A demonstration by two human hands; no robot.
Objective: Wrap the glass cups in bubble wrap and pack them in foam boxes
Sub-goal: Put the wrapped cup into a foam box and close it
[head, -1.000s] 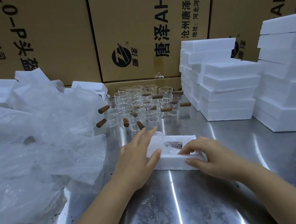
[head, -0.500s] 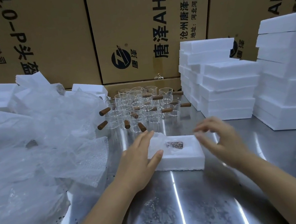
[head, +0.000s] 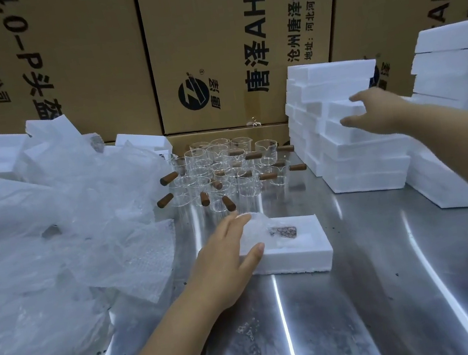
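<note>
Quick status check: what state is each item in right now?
Foam box: open, no lid.
Wrapped cup: lying inside the box.
Glass cups: unwrapped, upright, clustered.
Bubble wrap: loose heap.
Left hand: flat on box.
Right hand: at foam stack, grip unclear.

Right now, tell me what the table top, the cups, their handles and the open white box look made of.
Table top: bare metal, probably stainless steel; brushed, shiny, streaks of reflected light.
Cups: clear glass, see-through with bright rims.
Handles: brown, matte, likely wood; grain too small to confirm.
Box: white expanded foam, matte, grainy edges.
</note>
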